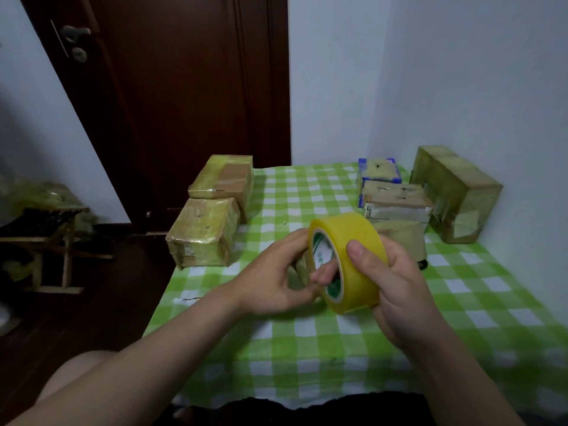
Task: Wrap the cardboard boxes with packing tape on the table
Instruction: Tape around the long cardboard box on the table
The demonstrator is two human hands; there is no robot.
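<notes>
Tape roll is held above the middle of the checked table. The right hand grips it, thumb pressed on the outer band. The left hand, fingers curled, pinches the roll's left rim. Two taped cardboard boxes sit far left, other boxes far right.

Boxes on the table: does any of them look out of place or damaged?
The near left box and far left box sit right at the edge of the table and seem to overhang it slightly. A nudge could tip them off. Nothing looks spilled.
</notes>
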